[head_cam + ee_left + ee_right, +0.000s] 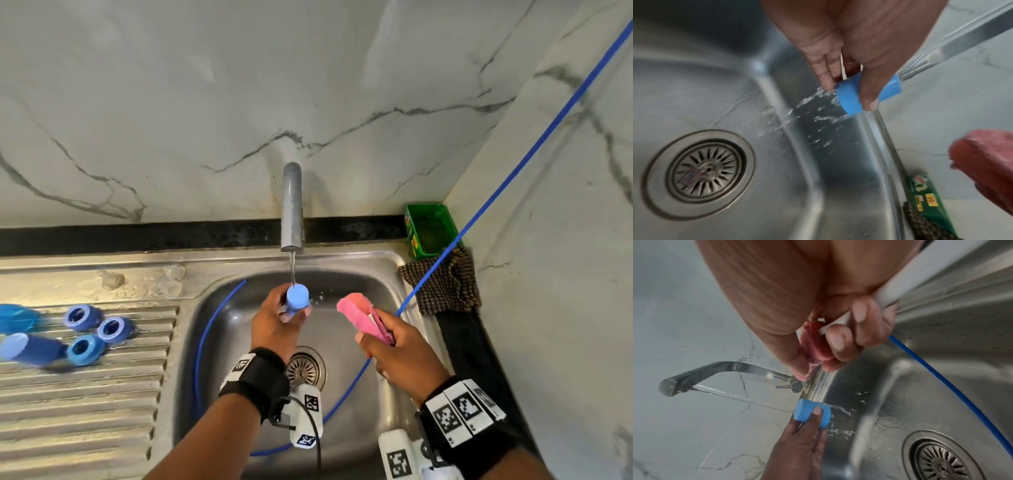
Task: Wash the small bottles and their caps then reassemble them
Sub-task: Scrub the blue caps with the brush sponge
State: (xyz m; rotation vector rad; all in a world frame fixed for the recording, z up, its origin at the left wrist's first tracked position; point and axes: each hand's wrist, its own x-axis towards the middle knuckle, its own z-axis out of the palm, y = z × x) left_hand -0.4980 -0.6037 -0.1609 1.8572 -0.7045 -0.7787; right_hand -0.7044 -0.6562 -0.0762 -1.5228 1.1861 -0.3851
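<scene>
My left hand pinches a light-blue cap between thumb and fingers, under the thin stream from the tap. Water splashes off the cap into the sink. The palm hides whatever sits below the cap. My right hand grips a pink sponge to the right of the stream, apart from the cap. On the drainboard at the left, a dark-blue bottle lies on its side beside three blue open-topped round pieces.
A blue cable runs down from the upper right and loops inside the basin around the drain. A green box and a checked cloth sit at the sink's back right corner. A blue object is cut off at the left edge.
</scene>
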